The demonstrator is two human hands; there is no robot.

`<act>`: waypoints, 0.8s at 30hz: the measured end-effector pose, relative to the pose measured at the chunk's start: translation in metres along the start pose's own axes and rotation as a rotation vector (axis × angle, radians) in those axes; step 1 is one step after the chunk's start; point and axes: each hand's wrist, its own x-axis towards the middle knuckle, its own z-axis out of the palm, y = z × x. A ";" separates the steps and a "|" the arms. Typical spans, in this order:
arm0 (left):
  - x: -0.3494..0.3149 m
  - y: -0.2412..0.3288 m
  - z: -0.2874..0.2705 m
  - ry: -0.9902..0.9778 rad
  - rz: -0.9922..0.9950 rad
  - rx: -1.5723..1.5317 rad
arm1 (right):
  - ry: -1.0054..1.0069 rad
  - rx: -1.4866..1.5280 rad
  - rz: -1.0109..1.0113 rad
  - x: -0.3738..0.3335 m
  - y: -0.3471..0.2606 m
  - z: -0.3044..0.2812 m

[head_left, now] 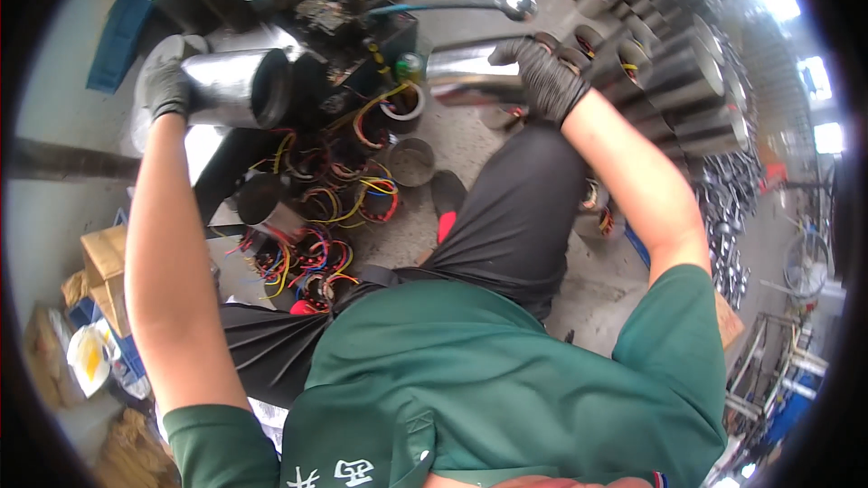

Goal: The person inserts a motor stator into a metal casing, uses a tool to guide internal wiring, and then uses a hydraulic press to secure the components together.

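My left hand (169, 90), in a dark grey glove, is closed at the left end of a shiny metal cylinder (226, 88). This cylinder lies sideways, its dark open end facing right, and a round pale grey disc (145, 108) sits behind the hand. Some of the left fingers are hidden. My right hand (547, 81), gloved too, grips the right end of a second shiny metal cylinder (475, 72), held level above the floor. Between my arms stand several wound motor stators (348, 163) with yellow, red and blue wires.
A dark, dirty machine (334, 32) stands ahead, with a ball-ended lever (515, 6) reaching right. More metal cylinders (696, 72) are stacked at the right, near a heap of shiny metal parts (728, 208). Cardboard boxes (104, 262) sit at the left. An empty ring-like cylinder (411, 163) stands by my foot.
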 end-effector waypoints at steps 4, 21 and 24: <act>0.017 -0.045 0.015 -0.101 -0.243 -0.198 | -0.151 -0.044 -0.037 -0.006 0.007 -0.055; -0.013 0.009 -0.037 -0.087 -0.395 -0.850 | 0.958 -0.409 0.262 -0.029 0.281 -0.295; -0.013 -0.005 -0.032 -0.077 -0.424 -0.827 | 0.868 -0.361 0.232 -0.026 0.284 -0.294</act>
